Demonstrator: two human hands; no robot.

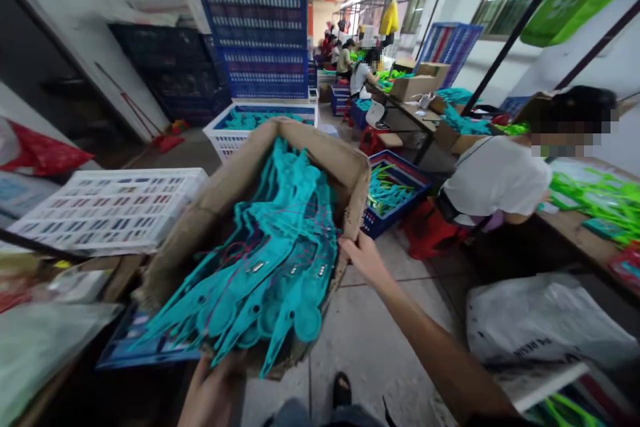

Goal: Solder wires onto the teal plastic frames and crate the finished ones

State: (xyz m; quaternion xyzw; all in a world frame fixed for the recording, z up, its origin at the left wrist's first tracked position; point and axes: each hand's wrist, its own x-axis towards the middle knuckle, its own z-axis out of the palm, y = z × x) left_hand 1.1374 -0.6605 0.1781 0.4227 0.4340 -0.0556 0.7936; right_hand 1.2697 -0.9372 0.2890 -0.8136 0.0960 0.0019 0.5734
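A worn cardboard box [200, 213], tilted, fills the middle of the head view. Inside lie several teal plastic parts [285, 233] with thin pink and dark wires, some sticking out past the box's lower left edge. My right hand [364, 257] grips the box's right wall, fingers closed on its edge. Below the box's front edge, my left hand [213, 390] is blurred and holds the box from beneath; its fingertips are hidden by the box.
White crate [110, 207] at left; white basket [215, 127] and stacked blue crates [265, 33] beyond. Blue bin [400, 213] on the floor to the right. A seated person [500, 177] works at a table [575, 233] with green parts. A white sack [545, 317] lies at lower right.
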